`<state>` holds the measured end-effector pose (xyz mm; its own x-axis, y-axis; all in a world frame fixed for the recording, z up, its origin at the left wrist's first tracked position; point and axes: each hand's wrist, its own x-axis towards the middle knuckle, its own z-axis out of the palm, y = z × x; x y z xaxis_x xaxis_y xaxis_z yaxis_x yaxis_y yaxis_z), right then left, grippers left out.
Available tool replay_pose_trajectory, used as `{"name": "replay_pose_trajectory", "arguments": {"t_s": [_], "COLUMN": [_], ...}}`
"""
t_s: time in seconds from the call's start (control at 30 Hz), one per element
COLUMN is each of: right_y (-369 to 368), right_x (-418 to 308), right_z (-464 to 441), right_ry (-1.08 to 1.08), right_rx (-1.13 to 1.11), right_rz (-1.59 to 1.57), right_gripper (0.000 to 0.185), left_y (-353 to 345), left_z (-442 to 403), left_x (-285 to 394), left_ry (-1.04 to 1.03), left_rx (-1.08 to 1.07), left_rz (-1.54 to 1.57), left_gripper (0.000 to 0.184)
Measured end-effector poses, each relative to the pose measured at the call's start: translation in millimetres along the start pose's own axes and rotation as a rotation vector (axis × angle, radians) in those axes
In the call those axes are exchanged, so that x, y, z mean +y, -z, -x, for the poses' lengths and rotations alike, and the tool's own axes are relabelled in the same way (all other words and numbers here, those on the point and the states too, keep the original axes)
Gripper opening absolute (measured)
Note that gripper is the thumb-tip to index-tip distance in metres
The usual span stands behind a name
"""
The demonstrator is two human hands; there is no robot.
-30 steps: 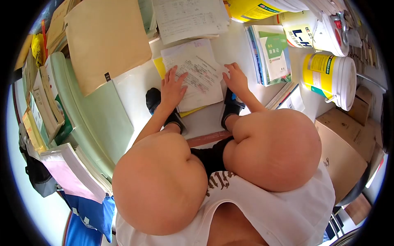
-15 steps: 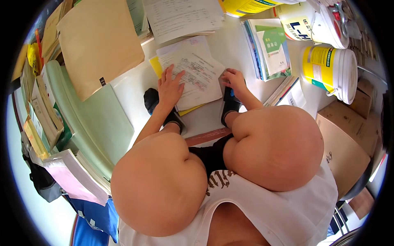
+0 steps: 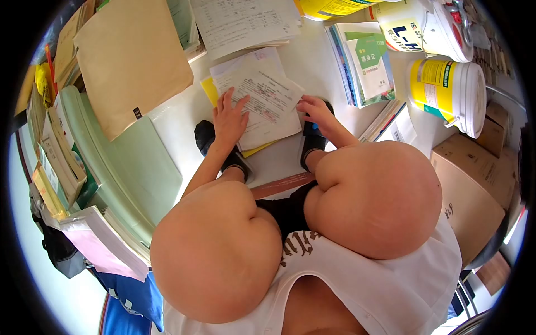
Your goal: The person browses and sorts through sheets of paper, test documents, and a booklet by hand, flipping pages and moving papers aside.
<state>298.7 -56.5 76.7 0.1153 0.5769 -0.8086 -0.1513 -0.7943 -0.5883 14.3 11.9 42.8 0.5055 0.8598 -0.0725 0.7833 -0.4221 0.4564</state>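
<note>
A stack of handwritten papers (image 3: 268, 114) lies on the floor between the person's feet, with a yellow sheet (image 3: 210, 91) showing beneath it. My left hand (image 3: 229, 121) rests on the stack's left side, fingers spread. At the right corner of the top sheet, my right hand (image 3: 319, 113) has its thumb and fingers pinched together on the paper's edge. Dark shoes (image 3: 205, 134) flank the stack, partly hidden by the hands and forearms.
A large brown envelope (image 3: 134, 64) lies at the upper left. More written sheets (image 3: 245, 22) are beyond the stack. Books (image 3: 365, 67), a yellow-and-white bucket (image 3: 446, 95) and cardboard boxes (image 3: 474, 173) stand to the right. Piled booklets (image 3: 103, 237) line the left side.
My right hand's fingers have closed from a spread pose and moved onto the sheet's right corner. My left hand stays on the stack. The view has shifted slightly.
</note>
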Motion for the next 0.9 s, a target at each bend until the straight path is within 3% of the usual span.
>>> {"name": "replay_pose_trajectory", "arguments": {"t_s": [0.07, 0.13, 0.17, 0.23, 0.27, 0.33, 0.37, 0.43, 0.57, 0.63, 0.67, 0.73, 0.77, 0.8, 0.87, 0.9], "right_y": [2, 5, 7, -5, -11, -22, -23, -18, 0, 3, 4, 3, 2, 1, -2, -4], "right_x": [12, 37, 42, 32, 29, 18, 12, 1, -9, -15, -20, -35, -48, -59, -84, -98], "right_z": [-9, -34, -37, -32, -29, -20, -16, -7, 16, 27, 28, 37, 41, 44, 45, 44], "right_ry": [0.016, 0.327, 0.327, 0.603, 0.605, 0.881, 0.884, 0.963, 1.222, 1.225, 1.23, 0.905, 0.97, 0.984, 1.102, 1.129], "right_rx": [0.052, 0.151, 0.15, 0.256, 0.253, 0.245, 0.241, 0.007, -0.08, -0.168, -0.17, -0.08, -0.082, -0.083, 0.141, 0.144], "right_rz": [-0.006, 0.443, 0.442, 0.804, 0.805, 0.822, 0.822, 0.874, 0.943, 0.748, 0.752, 0.278, 0.154, 0.156, 0.287, 0.282], "right_gripper": [0.048, 0.046, 0.046, 0.044, 0.044, 0.03, 0.03, 0.02, 0.024, 0.022, 0.022, 0.013, 0.006, 0.006, 0.008, 0.008], "left_y": [-1, -2, -3, -2, -1, 2, 3, 5, 16, 29, 35, 59, 74, 84, 105, 126], "left_z": [0, -1, -1, 0, 1, 0, -1, -6, -8, -6, -7, -10, -12, -14, -22, -30], "left_x": [0, 0, 0, 0, 0, 3, 4, 5, -8, -17, -23, -22, -11, -3, 8, 28], "left_ry": [-0.003, -0.001, -0.001, -0.001, 0.002, 0.068, 0.072, 0.198, 0.208, 0.051, 0.05, -0.134, 0.025, 0.016, 0.183, 0.059], "left_rx": [0.002, 0.009, 0.009, -0.006, -0.004, -0.049, -0.047, 0.248, 0.363, 0.114, 0.12, -0.139, -0.228, -0.217, -0.394, -0.238], "left_rz": [0.011, 0.016, 0.016, -0.002, -0.004, 0.028, 0.026, 0.384, 0.621, 0.727, 0.728, 0.769, 0.937, 0.932, 1.014, 0.985], "left_gripper": [0.05, 0.049, 0.049, 0.056, 0.056, 0.072, 0.072, 0.087, 0.096, 0.084, 0.084, 0.06, 0.039, 0.039, 0.037, 0.038]}}
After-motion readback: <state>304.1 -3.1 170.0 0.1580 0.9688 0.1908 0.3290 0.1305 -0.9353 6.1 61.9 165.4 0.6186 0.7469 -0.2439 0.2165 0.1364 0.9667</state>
